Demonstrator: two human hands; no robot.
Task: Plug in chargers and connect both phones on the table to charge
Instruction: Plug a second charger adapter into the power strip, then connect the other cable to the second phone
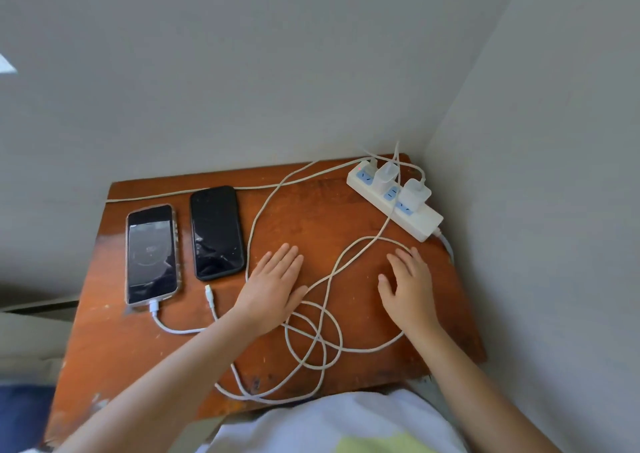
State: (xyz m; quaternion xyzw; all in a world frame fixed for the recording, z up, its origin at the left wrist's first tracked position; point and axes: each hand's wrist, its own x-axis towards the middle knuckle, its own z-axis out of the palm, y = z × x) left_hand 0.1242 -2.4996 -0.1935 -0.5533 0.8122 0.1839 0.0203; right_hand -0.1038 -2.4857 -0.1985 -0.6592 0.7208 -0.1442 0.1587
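Two phones lie side by side on the left of the wooden table (110, 348). The left phone (151, 253) has a lit screen and a white cable plugged into its bottom end (154, 306). The black phone (216, 231) is dark; a loose cable plug (209, 292) lies just below it, unconnected. Two white chargers (387, 176) (414, 194) sit in the power strip (394, 200) at the back right. My left hand (273, 288) rests flat on the table, fingers straight, right of the black phone. My right hand (407, 284) rests flat too, over a cable loop.
Long white cables (313, 331) coil in loops across the table's middle and front. Grey walls close in behind and on the right, forming a corner by the power strip. The strip's own cord runs along the table's back edge (173, 194).
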